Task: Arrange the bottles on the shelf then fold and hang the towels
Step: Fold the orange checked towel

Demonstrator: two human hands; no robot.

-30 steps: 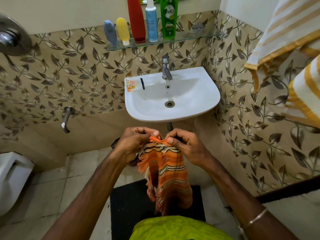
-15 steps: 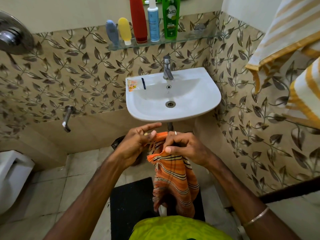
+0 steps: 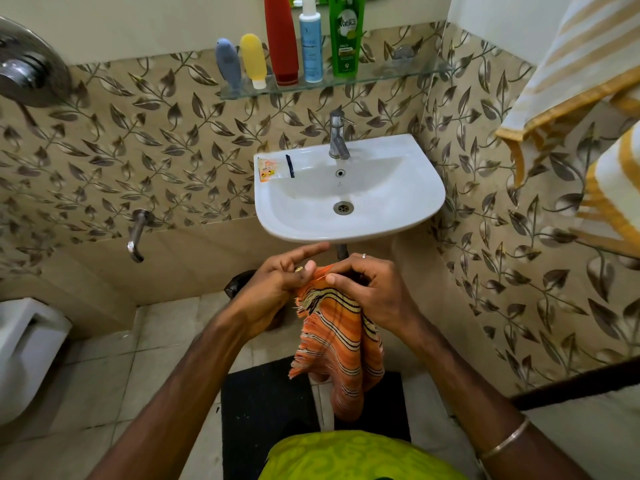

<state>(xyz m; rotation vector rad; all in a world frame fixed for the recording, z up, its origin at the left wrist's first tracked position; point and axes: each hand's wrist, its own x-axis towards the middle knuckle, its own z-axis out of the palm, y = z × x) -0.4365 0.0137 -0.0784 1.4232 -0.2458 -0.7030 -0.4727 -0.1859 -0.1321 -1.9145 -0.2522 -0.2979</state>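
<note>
An orange striped towel (image 3: 337, 348) hangs bunched below the sink's front edge. My right hand (image 3: 370, 289) grips its top, thumb pressed on the cloth. My left hand (image 3: 277, 285) pinches the towel's upper left edge with thumb and middle fingers while its index finger points straight out. Several bottles stand in a row on the glass shelf (image 3: 398, 76): a grey tube (image 3: 228, 65), a yellow tube (image 3: 254, 60), a red bottle (image 3: 281, 38), a white-blue bottle (image 3: 311, 43) and a green bottle (image 3: 347, 34). Two white-and-yellow striped towels (image 3: 581, 57) hang at the upper right.
The white sink (image 3: 349, 216) with its tap (image 3: 337, 135) juts out just beyond my hands; a sachet (image 3: 268, 168) lies on its rim. A black mat (image 3: 263, 410) covers the floor below. A toilet (image 3: 24, 355) sits at the left and a wall tap (image 3: 136, 233) sticks out.
My left hand let go of the towel's top and took its left edge with the index finger stretched out. The towel has bunched up under my right hand.
</note>
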